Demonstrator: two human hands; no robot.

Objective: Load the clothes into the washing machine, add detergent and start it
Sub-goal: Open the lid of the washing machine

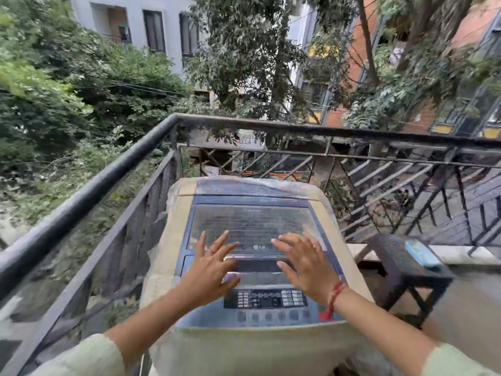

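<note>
Your washing machine (252,226) stands at 12 o'clock, lid down. Your left hand (214,267) and right hand (303,264) are at the lid's near edge, fingers spread wide, gripping nothing. A dark stool (390,253) sits at the machine's 3 o'clock, and the railing (89,191) is at 9.

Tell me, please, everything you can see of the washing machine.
The washing machine is an LG top-loader with a cream body and a blue-grey top. It stands upright in the balcony corner beside the black railing. Its see-through lid is shut, and a button-filled control panel runs along the near edge. A clear plastic sheet wraps its back and sides. The left hand and right hand, fingers spread, rest at the lid's front edge.
</note>
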